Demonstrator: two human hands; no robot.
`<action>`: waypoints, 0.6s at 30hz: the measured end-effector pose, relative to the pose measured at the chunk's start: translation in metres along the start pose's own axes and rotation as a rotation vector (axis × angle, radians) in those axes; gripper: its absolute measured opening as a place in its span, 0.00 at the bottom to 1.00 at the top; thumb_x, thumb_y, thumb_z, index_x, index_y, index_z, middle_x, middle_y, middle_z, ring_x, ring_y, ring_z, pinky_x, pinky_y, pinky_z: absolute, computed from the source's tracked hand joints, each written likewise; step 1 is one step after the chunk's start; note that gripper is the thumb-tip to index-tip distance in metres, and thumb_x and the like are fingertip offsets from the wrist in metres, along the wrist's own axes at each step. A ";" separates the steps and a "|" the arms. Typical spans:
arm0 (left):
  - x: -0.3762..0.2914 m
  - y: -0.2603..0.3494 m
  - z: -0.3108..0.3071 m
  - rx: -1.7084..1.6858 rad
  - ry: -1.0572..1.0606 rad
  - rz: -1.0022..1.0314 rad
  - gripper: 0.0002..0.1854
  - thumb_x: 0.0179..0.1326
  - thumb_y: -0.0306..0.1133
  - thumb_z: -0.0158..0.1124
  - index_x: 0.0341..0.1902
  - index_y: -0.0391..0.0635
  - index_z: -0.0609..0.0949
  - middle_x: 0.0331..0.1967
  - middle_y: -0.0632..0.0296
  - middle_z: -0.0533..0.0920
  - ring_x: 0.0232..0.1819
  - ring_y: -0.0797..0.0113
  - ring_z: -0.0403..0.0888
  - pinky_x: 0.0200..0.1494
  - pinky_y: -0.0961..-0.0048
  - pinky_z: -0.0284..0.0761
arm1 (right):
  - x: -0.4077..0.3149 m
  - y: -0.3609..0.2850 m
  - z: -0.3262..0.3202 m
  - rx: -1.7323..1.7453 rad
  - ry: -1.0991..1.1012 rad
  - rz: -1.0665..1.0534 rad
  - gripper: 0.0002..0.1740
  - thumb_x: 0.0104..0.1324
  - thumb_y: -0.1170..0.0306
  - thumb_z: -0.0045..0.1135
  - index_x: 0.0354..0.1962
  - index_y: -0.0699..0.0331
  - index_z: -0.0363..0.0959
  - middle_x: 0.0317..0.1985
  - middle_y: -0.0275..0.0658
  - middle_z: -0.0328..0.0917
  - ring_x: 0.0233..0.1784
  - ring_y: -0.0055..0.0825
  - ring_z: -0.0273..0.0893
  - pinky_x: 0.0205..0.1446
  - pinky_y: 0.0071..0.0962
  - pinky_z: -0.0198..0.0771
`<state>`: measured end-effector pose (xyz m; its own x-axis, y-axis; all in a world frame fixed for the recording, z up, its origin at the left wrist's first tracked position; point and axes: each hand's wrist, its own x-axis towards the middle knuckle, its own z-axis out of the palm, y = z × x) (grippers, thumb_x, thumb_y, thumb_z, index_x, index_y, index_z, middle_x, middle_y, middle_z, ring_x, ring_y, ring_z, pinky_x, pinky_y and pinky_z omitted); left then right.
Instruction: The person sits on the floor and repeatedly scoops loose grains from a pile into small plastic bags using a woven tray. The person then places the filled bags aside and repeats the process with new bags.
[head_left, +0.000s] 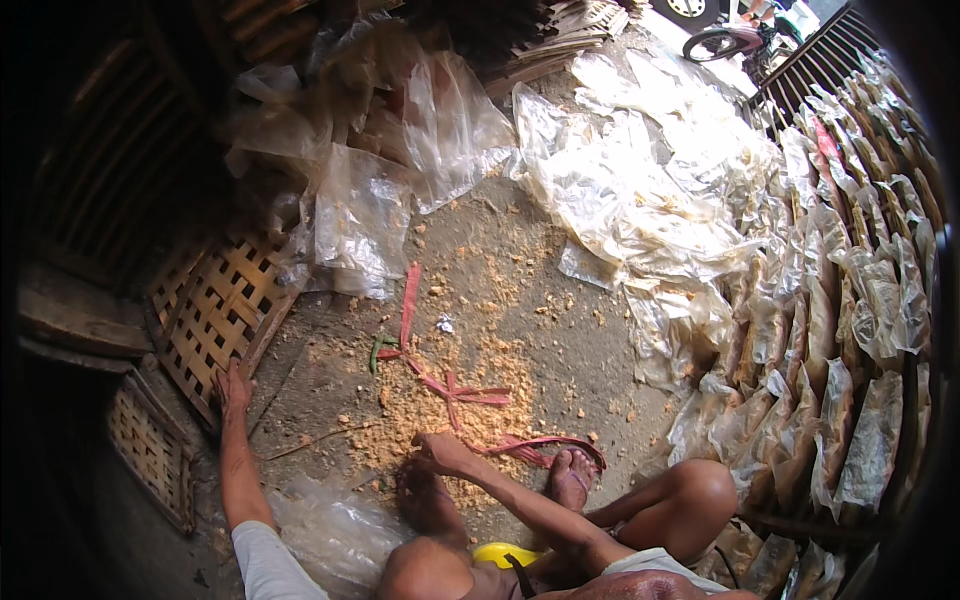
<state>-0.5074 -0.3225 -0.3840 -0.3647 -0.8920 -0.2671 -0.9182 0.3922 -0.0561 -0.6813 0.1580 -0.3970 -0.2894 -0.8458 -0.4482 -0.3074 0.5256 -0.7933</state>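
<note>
My left hand is on the frame of a leaning woven bamboo tray, its fingers over the edge near the lower corner. Low over the floor by my right foot's opposite, the left foot, is my right hand; its fingers are curled, and whether anything is in them cannot be made out. Beneath and beyond it, orange-tan crumbs lie scattered in a heap. Red plastic strips, tied together in places, trail across the crumbs to my right foot.
A second woven tray leans at the left. Clear plastic sheets cover the floor ahead, with more plastic beside my left knee. Plastic-covered slats stand in rows at right. A motorcycle is beyond, and something yellow lies beneath me.
</note>
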 end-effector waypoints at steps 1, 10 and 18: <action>-0.004 0.002 -0.009 0.005 -0.005 0.040 0.36 0.61 0.32 0.76 0.71 0.57 0.70 0.65 0.44 0.71 0.70 0.42 0.68 0.71 0.47 0.68 | 0.000 0.001 -0.001 0.010 0.011 0.000 0.22 0.70 0.58 0.60 0.55 0.64 0.76 0.39 0.54 0.86 0.44 0.56 0.85 0.47 0.49 0.78; -0.032 0.006 -0.093 -0.048 -0.070 0.115 0.40 0.62 0.43 0.77 0.75 0.56 0.69 0.72 0.45 0.69 0.75 0.42 0.64 0.73 0.45 0.68 | -0.006 -0.034 -0.014 -0.052 0.022 -0.060 0.21 0.68 0.61 0.60 0.54 0.63 0.78 0.40 0.56 0.86 0.45 0.56 0.85 0.50 0.48 0.80; -0.051 0.016 -0.156 -0.176 0.192 0.373 0.36 0.62 0.54 0.75 0.67 0.46 0.77 0.58 0.40 0.80 0.61 0.41 0.78 0.62 0.47 0.75 | -0.011 -0.064 -0.016 -0.115 0.016 -0.147 0.21 0.69 0.60 0.60 0.54 0.63 0.78 0.41 0.58 0.85 0.46 0.58 0.85 0.51 0.50 0.80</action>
<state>-0.5277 -0.3061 -0.2212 -0.6826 -0.7288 -0.0543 -0.7247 0.6654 0.1793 -0.6725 0.1348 -0.3348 -0.2479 -0.9130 -0.3239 -0.4487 0.4045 -0.7969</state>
